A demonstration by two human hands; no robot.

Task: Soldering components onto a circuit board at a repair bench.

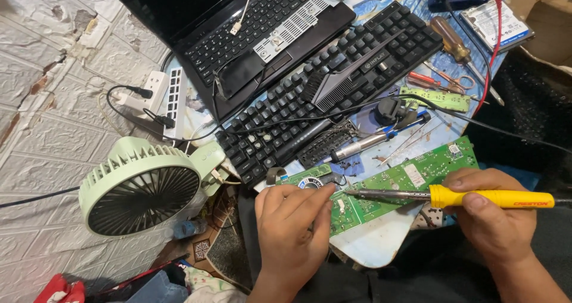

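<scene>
A long green circuit board [411, 175] lies at the near edge of the table. My left hand [292, 225] rests on the board's left end, fingers curled and pressing down, fingertips near a small round tin [308, 184]. My right hand [485, 213] grips a soldering iron with a yellow handle [491, 198]. Its metal shaft runs left across the board, and the tip [347, 191] sits just beside my left fingertips.
A black keyboard [333, 88] lies beyond the board with a brush [342, 79] on it; a laptop [262, 29] sits further back. A pale green fan [143, 187] stands at left beside a power strip [156, 91]. Screwdrivers, scissors, a hard drive [497, 23] and cables clutter the right.
</scene>
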